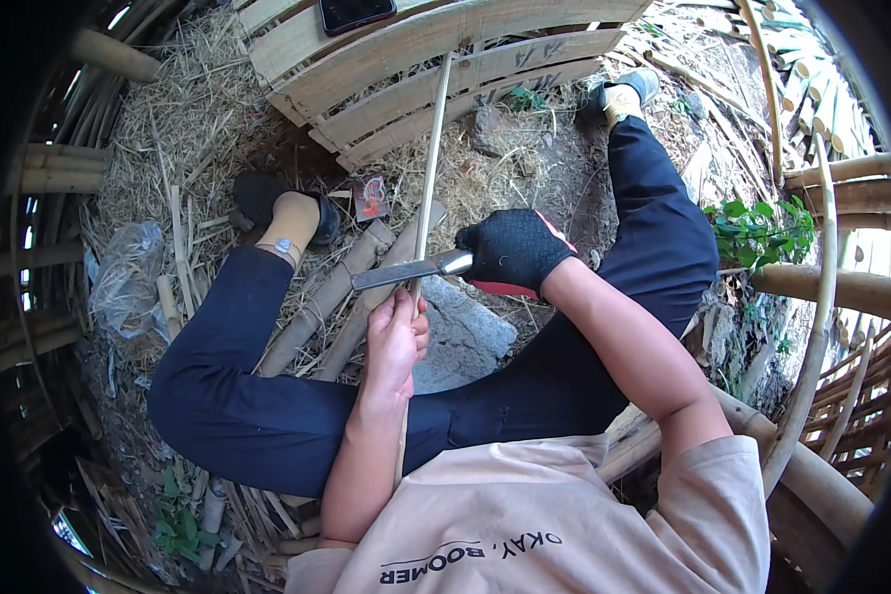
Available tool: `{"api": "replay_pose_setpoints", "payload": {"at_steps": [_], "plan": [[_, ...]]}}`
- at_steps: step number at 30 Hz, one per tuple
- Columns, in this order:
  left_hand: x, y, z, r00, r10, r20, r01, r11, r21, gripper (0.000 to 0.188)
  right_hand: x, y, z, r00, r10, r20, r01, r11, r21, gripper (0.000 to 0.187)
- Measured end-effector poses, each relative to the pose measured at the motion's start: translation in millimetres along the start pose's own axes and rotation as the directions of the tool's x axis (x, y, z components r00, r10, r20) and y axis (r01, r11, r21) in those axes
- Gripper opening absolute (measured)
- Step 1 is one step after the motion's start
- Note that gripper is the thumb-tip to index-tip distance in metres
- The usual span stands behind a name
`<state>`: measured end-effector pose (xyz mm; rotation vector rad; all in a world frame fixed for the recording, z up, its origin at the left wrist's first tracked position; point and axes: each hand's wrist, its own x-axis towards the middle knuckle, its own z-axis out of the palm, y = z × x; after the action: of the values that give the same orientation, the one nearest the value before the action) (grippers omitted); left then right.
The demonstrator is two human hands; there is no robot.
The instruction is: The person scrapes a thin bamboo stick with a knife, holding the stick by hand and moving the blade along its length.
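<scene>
My left hand (394, 337) is bare and closed round a long, thin bamboo strip (432, 178). The strip runs from my lap up to the wooden slats at the far side. In a black glove with red edging, my right hand (513, 252) grips the handle of a broad-bladed metal knife (394, 274). Its blade points left and lies across the strip just above my left fingers. Whether the edge bites into the strip cannot be made out. Beneath the strip, between my legs, sits a grey stone block (460, 332).
A slatted wooden crate (406, 84) stands ahead with a dark phone (354, 12) on top. Bamboo poles (332, 287) lie by my left leg, near a clear plastic bag (129, 277). Cut bamboo (824, 94) is heaped at far right. Straw covers much of the ground.
</scene>
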<state>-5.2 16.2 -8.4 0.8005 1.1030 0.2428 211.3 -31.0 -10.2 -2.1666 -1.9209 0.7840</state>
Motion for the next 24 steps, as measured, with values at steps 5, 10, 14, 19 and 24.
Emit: {"api": "replay_pose_setpoints", "payload": {"at_steps": [5, 10, 14, 19, 24], "plan": [[-0.4, -2.9, 0.2, 1.000, 0.008, -0.007, -0.007, 0.999, 0.035, 0.033, 0.4, -5.9, 0.4, 0.996, 0.091, 0.017, -0.090, 0.995, -0.029, 0.019], [-1.5, -5.8, -0.5, 1.000, 0.017, 0.005, -0.017, 0.998, 0.062, 0.035, 6.7, 4.2, 1.8, 0.973, 0.197, -0.117, -0.200, 0.980, -0.017, 0.018], [-2.8, -6.7, 1.8, 1.000, 0.027, 0.004, -0.027, 0.996, 0.087, 0.036, 17.0, 28.1, -9.1, 0.952, 0.257, -0.169, -0.271, 0.960, -0.069, 0.018], [-3.3, -4.3, 2.6, 0.998, 0.055, -0.024, -0.052, 0.992, 0.117, 0.037, 26.0, 30.4, -3.8, 0.940, 0.291, -0.179, -0.305, 0.951, -0.056, 0.018], [-6.6, -1.2, 2.9, 0.999, 0.048, -0.017, -0.046, 0.993, 0.110, 0.036, 29.1, 60.3, -19.0, 0.861, 0.424, -0.282, -0.430, 0.902, 0.046, 0.024]]}}
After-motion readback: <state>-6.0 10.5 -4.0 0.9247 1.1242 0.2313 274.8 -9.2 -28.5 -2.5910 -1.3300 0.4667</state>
